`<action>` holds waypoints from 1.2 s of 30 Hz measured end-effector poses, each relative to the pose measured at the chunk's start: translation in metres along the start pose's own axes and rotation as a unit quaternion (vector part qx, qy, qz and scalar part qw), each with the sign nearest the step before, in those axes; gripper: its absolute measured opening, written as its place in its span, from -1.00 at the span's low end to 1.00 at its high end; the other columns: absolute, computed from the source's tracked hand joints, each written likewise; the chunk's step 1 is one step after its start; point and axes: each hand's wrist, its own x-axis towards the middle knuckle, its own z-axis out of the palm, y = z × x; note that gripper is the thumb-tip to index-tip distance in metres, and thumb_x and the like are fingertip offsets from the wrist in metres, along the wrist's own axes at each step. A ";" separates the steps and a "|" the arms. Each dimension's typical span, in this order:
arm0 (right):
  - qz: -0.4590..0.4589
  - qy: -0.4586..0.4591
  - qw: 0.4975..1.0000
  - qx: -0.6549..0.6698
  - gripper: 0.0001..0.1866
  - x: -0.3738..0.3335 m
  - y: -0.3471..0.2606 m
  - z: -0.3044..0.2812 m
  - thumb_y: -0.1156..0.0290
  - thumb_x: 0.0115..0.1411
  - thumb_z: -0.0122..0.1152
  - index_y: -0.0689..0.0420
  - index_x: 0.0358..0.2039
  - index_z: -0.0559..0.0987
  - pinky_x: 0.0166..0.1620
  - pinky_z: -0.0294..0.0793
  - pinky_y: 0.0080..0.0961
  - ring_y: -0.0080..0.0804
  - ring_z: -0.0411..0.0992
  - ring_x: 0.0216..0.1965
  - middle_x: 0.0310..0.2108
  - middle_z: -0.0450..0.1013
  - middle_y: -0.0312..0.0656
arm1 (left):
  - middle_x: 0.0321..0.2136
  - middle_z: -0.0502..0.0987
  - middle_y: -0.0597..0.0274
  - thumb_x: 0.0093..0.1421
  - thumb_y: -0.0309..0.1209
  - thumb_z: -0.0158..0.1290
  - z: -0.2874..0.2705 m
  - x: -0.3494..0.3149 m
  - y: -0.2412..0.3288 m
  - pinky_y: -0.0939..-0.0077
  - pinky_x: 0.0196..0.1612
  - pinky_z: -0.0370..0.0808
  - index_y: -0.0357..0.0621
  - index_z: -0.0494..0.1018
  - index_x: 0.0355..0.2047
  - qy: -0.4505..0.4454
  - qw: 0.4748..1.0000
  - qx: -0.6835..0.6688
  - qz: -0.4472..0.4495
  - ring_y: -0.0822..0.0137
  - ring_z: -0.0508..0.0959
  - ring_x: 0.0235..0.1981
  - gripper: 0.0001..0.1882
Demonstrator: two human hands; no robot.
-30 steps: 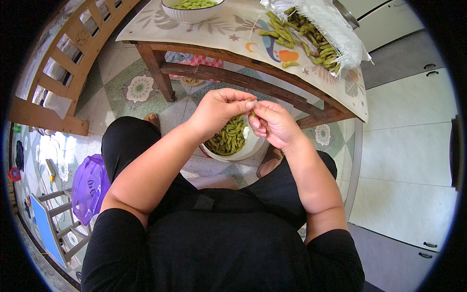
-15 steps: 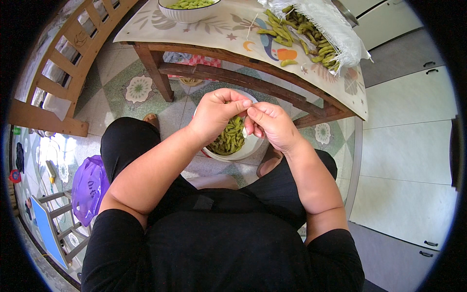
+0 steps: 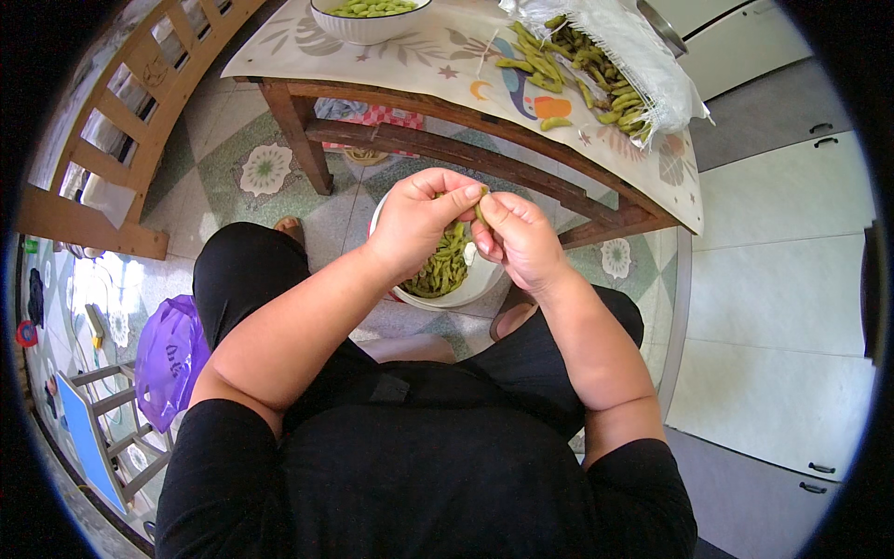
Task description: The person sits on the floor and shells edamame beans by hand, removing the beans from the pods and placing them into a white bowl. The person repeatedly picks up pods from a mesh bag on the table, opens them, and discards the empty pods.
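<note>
My left hand [image 3: 419, 222] and my right hand [image 3: 523, 240] meet over a white bucket [image 3: 482, 281] between my knees. A small green soybean pod [image 3: 482, 211] is pinched between the thumbs and fingertips of both. My fingers cover part of it. Below, the bucket holds a heap of green pods or husks [image 3: 436, 278]; my hands hide some of the heap. Something small and white [image 3: 469, 253] shows beside my right fingers; I cannot make out what it is.
Ahead stands a wooden table with a patterned cover [image 3: 410, 70]. On it are a white bowl [image 3: 368, 30] of green beans and a white woven sack [image 3: 672, 88] spilling soybean pods [image 3: 626, 98]. A purple plastic bag [image 3: 172, 359] is at my left, pale cabinets [image 3: 778, 289] at my right.
The pod now shows between my fingertips, where it was barely visible before. My right fingers have shifted slightly; both hands stay over the bucket.
</note>
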 end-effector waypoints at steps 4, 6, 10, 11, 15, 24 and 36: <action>-0.039 0.026 0.998 -0.039 -0.73 -0.001 -0.002 -0.003 0.27 0.20 -0.15 0.18 -0.47 0.40 -0.59 0.07 -0.79 -0.70 0.10 -0.67 -0.68 0.23 -0.36 | -0.54 0.45 0.39 0.08 -0.44 0.01 -0.001 0.000 0.002 0.76 -0.42 0.31 -0.17 0.45 -0.32 -0.014 0.999 0.029 -0.012 0.60 0.38 -0.49 -0.85; -0.062 0.030 0.996 -0.064 -0.74 -0.001 -0.004 -0.001 0.28 0.20 -0.14 0.18 -0.48 0.40 -0.58 0.07 -0.78 -0.71 0.10 -0.66 -0.68 0.22 -0.38 | -0.52 0.46 0.37 0.07 -0.45 0.01 0.000 -0.001 0.001 0.74 -0.38 0.32 -0.18 0.45 -0.28 -0.018 0.999 0.036 0.006 0.59 0.40 -0.44 -0.82; -0.163 0.047 0.963 -0.210 -0.78 0.000 0.003 -0.007 0.33 0.20 -0.13 0.16 -0.51 0.40 -0.56 0.06 -0.79 -0.73 0.10 -0.64 -0.67 0.20 -0.41 | -0.46 0.47 0.31 0.07 -0.48 0.00 -0.002 0.002 -0.004 0.69 -0.27 0.35 -0.19 0.46 -0.26 -0.022 0.968 0.217 0.121 0.54 0.43 -0.39 -0.80; -0.182 0.051 0.951 -0.243 -0.79 0.002 0.007 -0.011 0.35 0.19 -0.12 0.16 -0.51 0.41 -0.56 0.06 -0.79 -0.73 0.10 -0.64 -0.67 0.20 -0.42 | -0.44 0.47 0.29 0.07 -0.49 0.00 -0.003 0.002 -0.003 0.67 -0.24 0.35 -0.19 0.46 -0.26 -0.019 0.962 0.243 0.120 0.53 0.43 -0.37 -0.80; -0.165 0.056 0.948 -0.268 -0.81 0.002 0.006 -0.009 0.35 0.16 -0.06 0.20 -0.46 0.44 -0.55 0.15 -0.76 -0.72 0.16 -0.62 -0.65 0.27 -0.38 | -0.51 0.42 0.34 0.09 -0.46 -0.06 0.003 0.001 -0.007 0.70 -0.39 0.33 -0.15 0.46 -0.33 0.032 0.989 0.129 0.071 0.55 0.38 -0.48 -0.85; -0.014 0.055 0.997 -0.044 -0.77 0.003 -0.005 -0.013 0.30 0.17 -0.07 0.21 -0.36 0.44 -0.61 0.13 -0.83 -0.70 0.18 -0.68 -0.65 0.32 -0.33 | -0.66 0.24 0.44 0.11 -0.38 -0.21 -0.002 0.003 0.002 0.74 -0.69 0.03 -0.07 0.27 -0.47 0.078 0.994 -0.042 -0.071 0.59 0.15 -0.71 -0.91; -0.202 0.124 0.907 -0.349 -0.83 0.008 0.012 -0.008 0.46 0.14 -0.10 0.25 -0.36 0.46 -0.53 0.24 -0.67 -0.61 0.24 -0.64 -0.68 0.30 -0.32 | -0.73 0.25 0.47 0.06 -0.32 0.05 0.005 -0.002 -0.009 0.79 -0.68 0.09 -0.11 0.34 -0.51 0.077 0.994 0.031 -0.070 0.64 0.16 -0.74 -0.83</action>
